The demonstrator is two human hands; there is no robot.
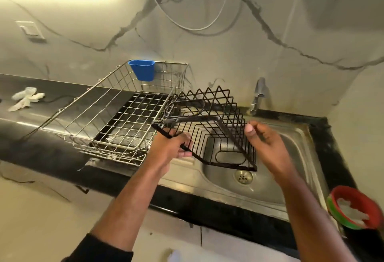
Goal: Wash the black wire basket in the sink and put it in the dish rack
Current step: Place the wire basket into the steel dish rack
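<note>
Right now my left hand (169, 147) grips the black wire basket (209, 128) by its rim, holding it tilted above the sink (291, 137), just beside the dish rack (116, 112). My right hand (268, 147) is at the basket's other side, fingers loosely bent; whether it touches the wire I cannot tell. Tap (257, 95) behind. A blue cup (142, 70) hangs on the rack's back edge. A red-and-green bowl (353, 207) sits on the counter at right.
</note>
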